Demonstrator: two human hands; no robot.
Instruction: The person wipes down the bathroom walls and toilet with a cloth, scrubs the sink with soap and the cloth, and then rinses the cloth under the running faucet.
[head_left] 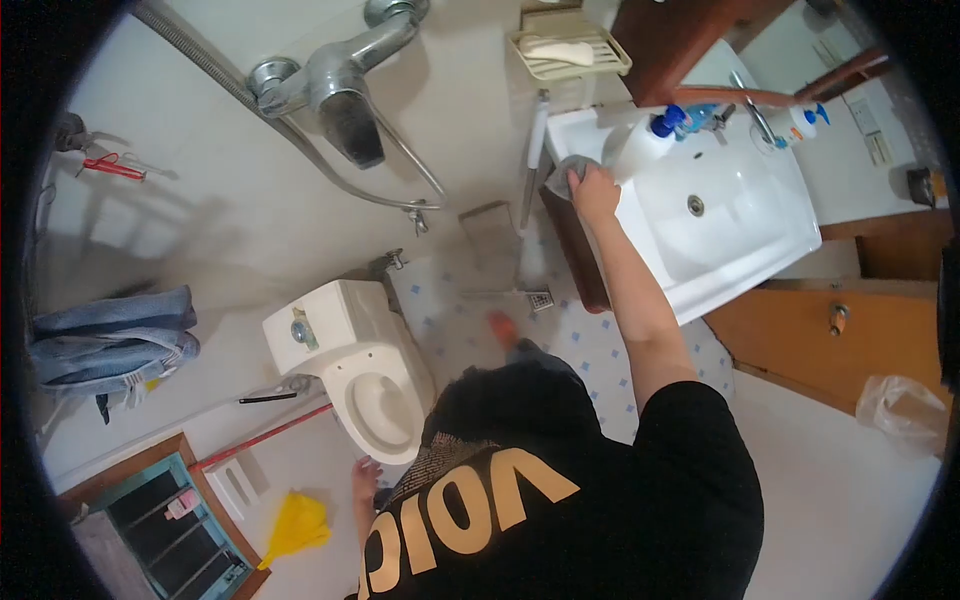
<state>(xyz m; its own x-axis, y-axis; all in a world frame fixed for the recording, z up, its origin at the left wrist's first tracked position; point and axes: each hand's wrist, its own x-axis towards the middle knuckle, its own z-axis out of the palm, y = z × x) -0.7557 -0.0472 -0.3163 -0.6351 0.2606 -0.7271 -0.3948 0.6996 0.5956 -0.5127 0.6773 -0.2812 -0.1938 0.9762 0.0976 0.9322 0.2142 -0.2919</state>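
My right hand (596,192) presses a grey cloth (566,178) onto the left rim of the white washbasin (690,255), its fingers closed on the cloth. Just behind it, a white pump bottle (645,145) with a blue top stands on the basin's back corner. My left hand (366,478) hangs low beside the front of the toilet (385,400). Its fingers are slightly apart and nothing shows in them. My black shirt hides part of the floor.
A shower mixer (340,95) with a hose and a soap rack (570,55) are on the wall. A squeegee-like pole (533,150) stands left of the basin. Blue towels (115,335) hang at the left. A wooden door (790,320) is at the right.
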